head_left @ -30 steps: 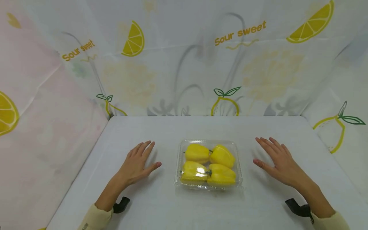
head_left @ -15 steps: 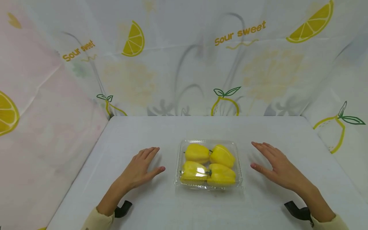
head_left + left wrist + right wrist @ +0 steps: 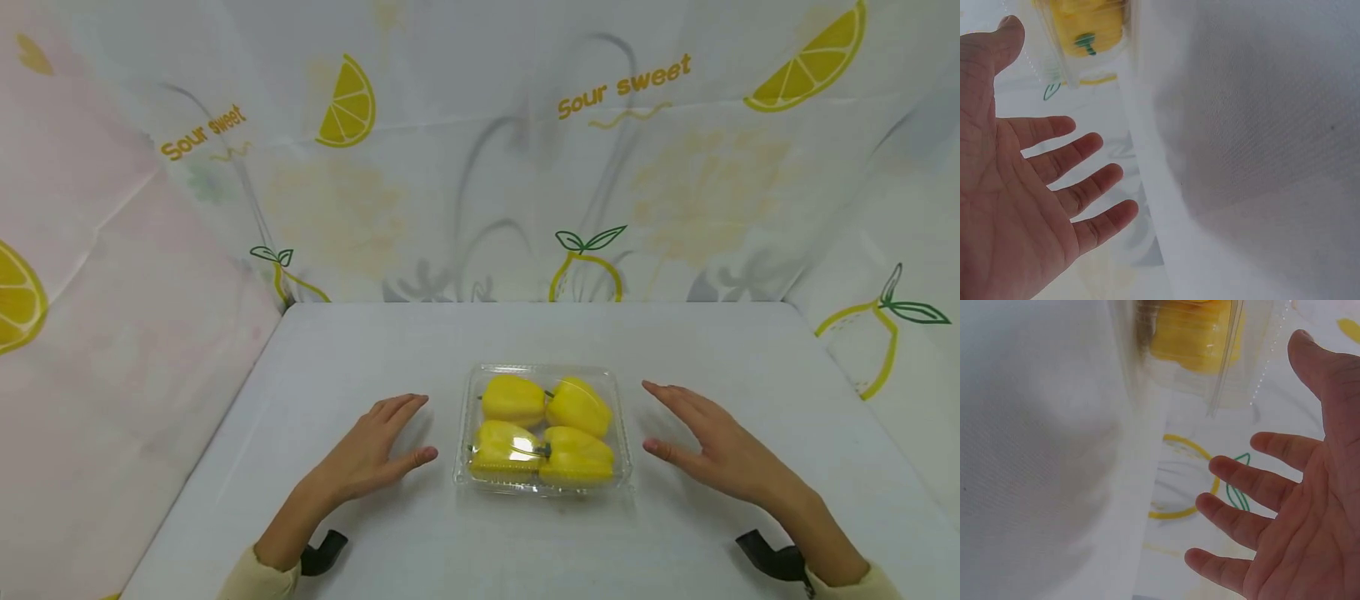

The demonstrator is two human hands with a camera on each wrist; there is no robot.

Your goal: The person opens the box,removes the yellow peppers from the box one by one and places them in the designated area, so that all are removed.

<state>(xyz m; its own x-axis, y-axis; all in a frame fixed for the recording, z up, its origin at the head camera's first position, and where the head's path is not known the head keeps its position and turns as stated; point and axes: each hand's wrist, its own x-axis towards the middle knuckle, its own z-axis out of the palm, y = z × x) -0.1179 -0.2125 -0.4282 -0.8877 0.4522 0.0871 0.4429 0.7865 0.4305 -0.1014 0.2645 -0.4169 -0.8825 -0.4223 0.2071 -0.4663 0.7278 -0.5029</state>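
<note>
A clear plastic clamshell box (image 3: 548, 493) sits closed near the middle of the white table, with several yellow bell peppers (image 3: 513, 400) inside. To its left is my left hand (image 3: 367, 454), fingers spread and thumb apart, holding nothing. My right hand (image 3: 720, 454) mirrors it on the other side, also bare, its fingertips a short gap from the box wall. The left wrist view shows the open palm (image 3: 1016, 194) facing a pepper (image 3: 1088, 31) with a green stem behind the plastic. In the right wrist view, another pepper (image 3: 1191, 337) shows through the box's side.
The white tabletop (image 3: 420, 342) spreads around the box. A fabric backdrop (image 3: 442, 192) printed with lemons and "Sour sweet" closes off the back and both sides. Black curved pieces (image 3: 324, 553) stick out at both wrists, by the cream sleeves (image 3: 258, 575).
Both hands have moved inward toward the box and slightly nearer the person, narrowing the gap on each side. The box and peppers have stayed in place.
</note>
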